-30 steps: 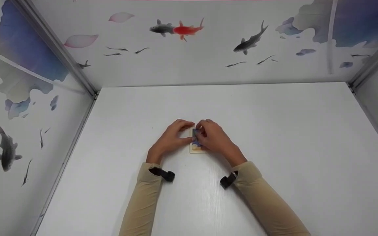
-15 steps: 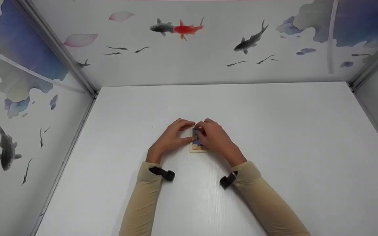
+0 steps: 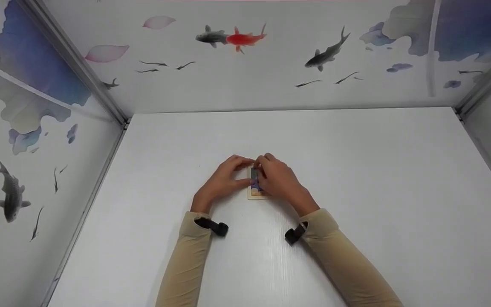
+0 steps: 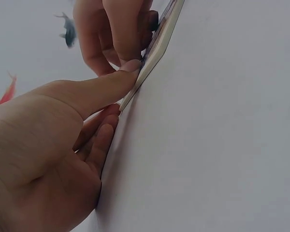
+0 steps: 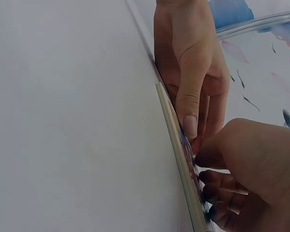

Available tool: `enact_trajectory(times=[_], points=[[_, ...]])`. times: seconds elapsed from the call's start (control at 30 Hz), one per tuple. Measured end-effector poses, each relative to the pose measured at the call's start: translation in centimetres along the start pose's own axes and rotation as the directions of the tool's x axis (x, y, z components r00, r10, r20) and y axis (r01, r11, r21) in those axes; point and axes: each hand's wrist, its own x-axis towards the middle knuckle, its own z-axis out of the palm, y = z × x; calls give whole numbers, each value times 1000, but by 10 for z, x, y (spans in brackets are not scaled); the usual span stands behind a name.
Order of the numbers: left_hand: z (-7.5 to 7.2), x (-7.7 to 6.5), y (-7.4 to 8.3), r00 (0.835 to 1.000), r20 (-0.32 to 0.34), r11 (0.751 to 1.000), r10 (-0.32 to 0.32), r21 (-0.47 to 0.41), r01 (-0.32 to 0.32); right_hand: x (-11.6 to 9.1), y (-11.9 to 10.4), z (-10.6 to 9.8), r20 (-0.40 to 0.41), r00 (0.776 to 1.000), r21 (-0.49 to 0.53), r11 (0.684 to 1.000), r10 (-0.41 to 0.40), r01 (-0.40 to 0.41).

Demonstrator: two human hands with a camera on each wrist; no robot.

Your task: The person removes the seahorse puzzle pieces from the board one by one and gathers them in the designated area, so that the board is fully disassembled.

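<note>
A small flat board with a pale wooden rim (image 3: 251, 197) and a blue and orange picture lies on the white table between the hands. It looks like a puzzle board. My left hand (image 3: 223, 179) holds its left side, the thumb pressed on the top face and the fingers along the far edge. Over the right part of the picture, my right hand (image 3: 281, 180) has its fingers bent, with the tips right at the surface. In the right wrist view, its thumb and fingertips meet the board (image 5: 180, 145); I cannot tell whether they pinch a piece.
The white table (image 3: 356, 170) stretches around the hands. Behind it rises a back wall (image 3: 271, 85) printed with fish and petals, and a similar side wall (image 3: 92, 153) stands at the left. Dark wrist cameras (image 3: 219, 229) sit on both cuffs.
The right hand's fingers shift slightly over the picture. Both arms and the board stay nearly where they were, and the left hand keeps its hold.
</note>
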Motion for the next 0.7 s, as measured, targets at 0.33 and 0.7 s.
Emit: enact_trajectory(times=[0.33,0.7], points=[[2,-1,-1,1000,-13,999,9,-31,-9,1,5,2,-35,999,37,999,1,1],[2,-1,0,1000,-20,1000,0,-18,0,-1,15,-4,-6,1000,145,989,-31,32]])
